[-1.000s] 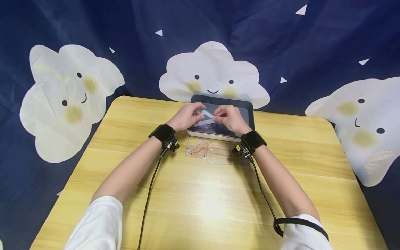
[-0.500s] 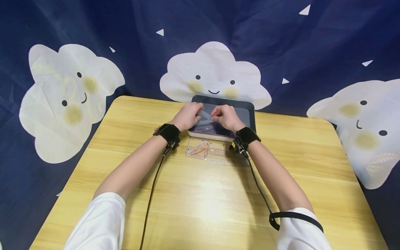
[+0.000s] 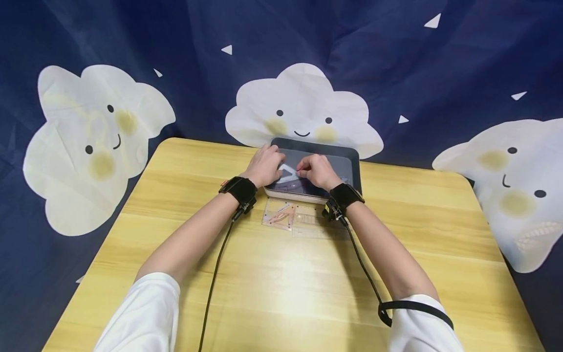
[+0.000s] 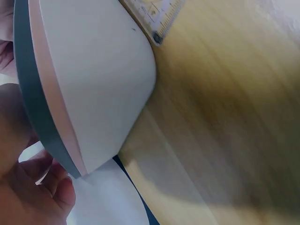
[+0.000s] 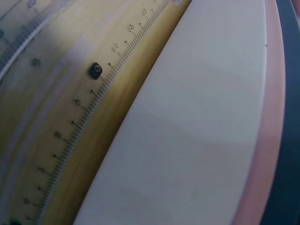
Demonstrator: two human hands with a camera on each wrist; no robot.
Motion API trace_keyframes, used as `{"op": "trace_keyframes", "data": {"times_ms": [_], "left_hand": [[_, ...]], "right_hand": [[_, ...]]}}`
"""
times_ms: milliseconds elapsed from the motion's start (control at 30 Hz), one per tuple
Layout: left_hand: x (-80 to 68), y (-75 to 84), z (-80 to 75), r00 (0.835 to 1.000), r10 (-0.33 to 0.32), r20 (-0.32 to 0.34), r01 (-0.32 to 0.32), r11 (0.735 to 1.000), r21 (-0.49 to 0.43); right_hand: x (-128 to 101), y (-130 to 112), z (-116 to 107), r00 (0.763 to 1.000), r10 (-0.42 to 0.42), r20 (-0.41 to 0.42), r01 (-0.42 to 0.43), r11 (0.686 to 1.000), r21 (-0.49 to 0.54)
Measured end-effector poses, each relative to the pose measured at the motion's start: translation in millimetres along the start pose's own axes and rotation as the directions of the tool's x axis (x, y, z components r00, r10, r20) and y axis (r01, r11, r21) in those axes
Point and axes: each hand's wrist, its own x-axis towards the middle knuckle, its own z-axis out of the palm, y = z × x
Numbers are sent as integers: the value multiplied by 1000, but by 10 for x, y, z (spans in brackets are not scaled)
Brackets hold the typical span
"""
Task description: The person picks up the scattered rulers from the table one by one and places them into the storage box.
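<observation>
Over the dark-rimmed tray (image 3: 316,196), a pale triangular set square (image 3: 289,169) lies between both hands. My left hand (image 3: 264,165) is at the tray's left side, its thumb at the set square's left edge. In the left wrist view the left hand's fingers (image 4: 63,187) curl beside the corner of the tray's rim. My right hand (image 3: 318,171) pinches the set square's right corner between thumb and bent forefinger. Both hands stay out of the right wrist view, except a sliver at the upper right edge.
A clear square stencil sheet (image 3: 279,214) with orange shapes lies before the tray. Next to it is a clear ruler sheet (image 3: 310,225), whose scale (image 5: 93,96) fills the left of the right wrist view. A cloud-printed navy curtain (image 3: 198,73) hangs behind the wooden table (image 3: 281,283).
Both hands have come slightly lower with the set square, closer to the tray. The left hand has turned and shifted a little to the right. The sheets on the table have stayed put.
</observation>
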Motion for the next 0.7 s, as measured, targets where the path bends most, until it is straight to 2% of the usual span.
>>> {"op": "trace_keyframes", "data": {"times_ms": [167, 300, 533, 700], "left_hand": [[-41, 15, 6, 999, -1, 39, -1, 999, 50], [-48, 38, -11, 999, 11, 40, -13, 998, 65], [-119, 24, -33, 1000, 2, 25, -1, 1000, -7], [-217, -6, -35, 1000, 20, -24, -22, 996, -86]], "right_hand": [[-29, -11, 18, 1000, -16, 14, 16, 999, -32], [-38, -18, 19, 1000, -25, 3, 25, 998, -57], [-85, -44, -11, 1000, -24, 6, 24, 998, -63], [-179, -96, -81, 999, -46, 2, 46, 998, -31]]}}
